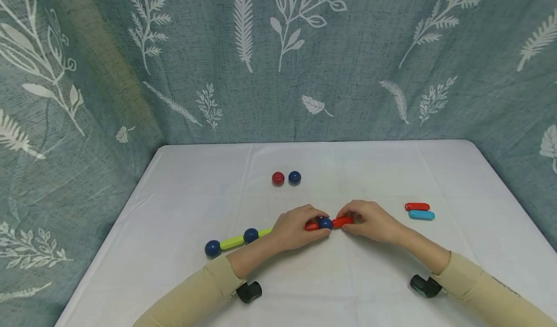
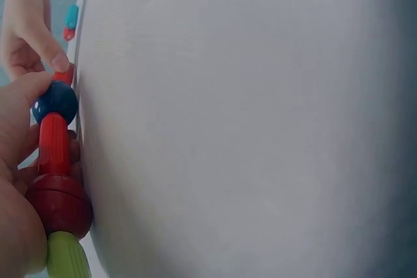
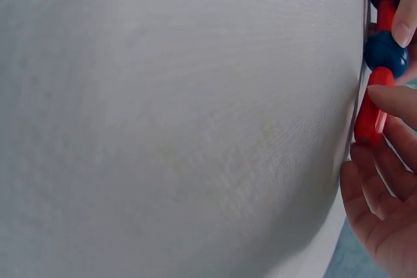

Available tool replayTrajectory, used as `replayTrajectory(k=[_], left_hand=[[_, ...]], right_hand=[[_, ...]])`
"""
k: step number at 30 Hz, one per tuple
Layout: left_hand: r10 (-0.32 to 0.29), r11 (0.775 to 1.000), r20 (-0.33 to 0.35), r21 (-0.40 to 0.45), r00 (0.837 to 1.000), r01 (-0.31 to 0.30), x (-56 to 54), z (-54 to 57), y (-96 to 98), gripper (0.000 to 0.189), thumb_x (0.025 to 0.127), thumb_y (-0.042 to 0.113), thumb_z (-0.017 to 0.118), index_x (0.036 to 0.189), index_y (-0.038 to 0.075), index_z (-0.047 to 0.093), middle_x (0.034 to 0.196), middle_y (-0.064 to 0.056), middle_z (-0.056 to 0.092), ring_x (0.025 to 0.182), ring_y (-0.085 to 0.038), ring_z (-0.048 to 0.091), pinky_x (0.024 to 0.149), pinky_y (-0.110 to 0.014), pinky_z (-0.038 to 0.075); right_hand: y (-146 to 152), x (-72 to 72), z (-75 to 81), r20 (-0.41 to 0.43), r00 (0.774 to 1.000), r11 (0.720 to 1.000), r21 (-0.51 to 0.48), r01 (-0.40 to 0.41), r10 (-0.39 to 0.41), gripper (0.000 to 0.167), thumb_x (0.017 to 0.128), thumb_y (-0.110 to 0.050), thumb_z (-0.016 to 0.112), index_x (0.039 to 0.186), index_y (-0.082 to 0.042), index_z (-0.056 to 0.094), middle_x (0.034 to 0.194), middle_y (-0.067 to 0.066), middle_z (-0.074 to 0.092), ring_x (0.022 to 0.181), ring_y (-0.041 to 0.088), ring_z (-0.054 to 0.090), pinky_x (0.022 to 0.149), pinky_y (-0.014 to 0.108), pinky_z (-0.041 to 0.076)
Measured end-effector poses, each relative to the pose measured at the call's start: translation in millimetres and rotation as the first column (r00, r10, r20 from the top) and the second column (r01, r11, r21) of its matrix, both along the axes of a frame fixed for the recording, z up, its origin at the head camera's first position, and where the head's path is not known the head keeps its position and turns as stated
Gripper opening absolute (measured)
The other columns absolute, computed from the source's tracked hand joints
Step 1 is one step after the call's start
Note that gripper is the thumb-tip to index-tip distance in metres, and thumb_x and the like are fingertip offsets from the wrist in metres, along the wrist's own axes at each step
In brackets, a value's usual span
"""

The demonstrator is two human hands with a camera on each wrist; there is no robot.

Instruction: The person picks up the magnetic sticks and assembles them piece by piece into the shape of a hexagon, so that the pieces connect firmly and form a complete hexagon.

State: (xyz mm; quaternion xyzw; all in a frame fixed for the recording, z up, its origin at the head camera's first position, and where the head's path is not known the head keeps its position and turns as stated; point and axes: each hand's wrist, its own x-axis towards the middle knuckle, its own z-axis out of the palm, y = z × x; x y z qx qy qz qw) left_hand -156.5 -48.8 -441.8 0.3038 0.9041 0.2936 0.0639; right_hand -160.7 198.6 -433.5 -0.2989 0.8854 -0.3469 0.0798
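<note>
A chain of coloured rods and balls runs across the table. My left hand [image 1: 296,228] pinches the blue ball [image 1: 325,223] between thumb and fingers. Behind that ball, in the left wrist view, come a red rod [image 2: 54,144], a dark red ball [image 2: 60,205] and a yellow-green rod [image 2: 67,255]. My right hand [image 1: 370,220] pinches another red rod [image 3: 373,112], whose end meets the blue ball. The chain's left part shows a yellow-green rod [image 1: 232,242] between two blue balls [image 1: 251,235]; my left hand hides the middle in the head view.
A loose red ball [image 1: 278,178] and blue ball [image 1: 294,177] lie farther back. To the right of my right hand are a red rod [image 1: 417,206] and a light blue rod [image 1: 421,215]. A patterned green-grey curtain [image 1: 270,104] borders the white table [image 1: 209,172].
</note>
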Motion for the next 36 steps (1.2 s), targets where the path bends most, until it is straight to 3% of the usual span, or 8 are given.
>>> replayTrajectory(k=[7, 14, 17, 22, 26, 31, 36], left_hand=[[-0.024, 0.999, 0.016, -0.020, 1.000, 0.024, -1.0, 3.0, -3.7, 0.039, 0.089, 0.043, 0.069, 0.120, 0.021, 0.068, 0.102, 0.007, 0.063, 0.087, -0.007, 0.055, 0.073, -0.021, 0.045], [-0.001, 0.999, -0.127, -0.054, 0.992, -0.006, 1.7, 15.2, 12.3, 0.036, 0.087, 0.042, 0.070, 0.113, 0.018, 0.071, 0.103, 0.004, 0.065, 0.094, -0.010, 0.056, 0.075, -0.021, 0.047], [0.008, 0.999, -0.155, -0.044, 0.988, -0.015, 2.3, 15.0, 20.1, 0.030, 0.088, 0.040, 0.070, 0.107, 0.017, 0.073, 0.097, 0.005, 0.065, 0.088, -0.009, 0.056, 0.070, -0.019, 0.046], [0.021, 0.999, -0.081, -0.022, 0.996, -0.023, 1.7, 8.0, 22.2, 0.022, 0.089, 0.035, 0.072, 0.099, 0.016, 0.073, 0.084, 0.007, 0.061, 0.074, -0.006, 0.051, 0.063, -0.017, 0.042], [0.025, 1.000, -0.019, 0.015, 1.000, -0.024, -0.2, 1.9, 15.2, 0.021, 0.089, 0.033, 0.072, 0.099, 0.015, 0.073, 0.085, 0.008, 0.063, 0.075, -0.006, 0.051, 0.066, -0.018, 0.042], [0.041, 0.998, 0.030, 0.045, 0.999, -0.042, -1.4, -1.1, 3.2, 0.021, 0.088, 0.034, 0.073, 0.099, 0.017, 0.073, 0.086, 0.008, 0.063, 0.076, -0.008, 0.052, 0.070, -0.021, 0.043], [0.039, 0.998, 0.049, 0.048, 0.998, -0.041, -1.0, -1.1, -2.9, 0.022, 0.088, 0.034, 0.073, 0.101, 0.017, 0.072, 0.089, 0.008, 0.063, 0.081, -0.009, 0.054, 0.075, -0.023, 0.046]], right_hand=[[4.7, 1.1, -0.4, 0.004, 1.000, 1.000, 0.002, 0.008, -0.008, 0.022, 0.085, -0.010, 0.076, 0.106, -0.013, 0.070, 0.099, -0.006, 0.066, 0.089, 0.014, 0.058, 0.080, 0.032, 0.052], [4.9, 0.5, -3.6, -0.003, 1.000, 1.000, -0.024, 0.008, -0.008, 0.024, 0.084, -0.010, 0.077, 0.106, -0.012, 0.070, 0.100, -0.006, 0.066, 0.090, 0.013, 0.061, 0.082, 0.032, 0.053], [2.6, 0.7, -4.7, -0.011, 1.000, 0.999, -0.046, 0.001, -0.002, 0.024, 0.084, -0.009, 0.077, 0.106, -0.012, 0.070, 0.099, -0.006, 0.067, 0.089, 0.012, 0.062, 0.083, 0.031, 0.053], [-2.0, 2.0, -3.8, 0.014, 1.000, 0.997, -0.078, -0.011, 0.012, 0.023, 0.084, -0.008, 0.076, 0.106, -0.010, 0.069, 0.098, -0.005, 0.066, 0.087, 0.012, 0.062, 0.081, 0.029, 0.053], [-3.8, -2.6, 0.2, 0.067, 0.996, 0.997, -0.064, -0.047, 0.051, 0.022, 0.086, -0.008, 0.074, 0.108, -0.009, 0.069, 0.098, -0.004, 0.066, 0.086, 0.012, 0.060, 0.079, 0.027, 0.053], [-10.6, -24.6, 10.4, 0.115, 0.988, 0.994, -0.064, -0.093, 0.100, 0.020, 0.092, -0.004, 0.064, 0.111, -0.006, 0.069, 0.103, 0.002, 0.069, 0.091, 0.015, 0.062, 0.080, 0.030, 0.052], [-34.2, -52.2, 13.3, 0.080, 0.997, 0.998, -0.067, 0.013, -0.007, 0.019, 0.094, -0.008, 0.062, 0.111, -0.006, 0.070, 0.103, 0.006, 0.069, 0.093, 0.021, 0.064, 0.080, 0.035, 0.052]])
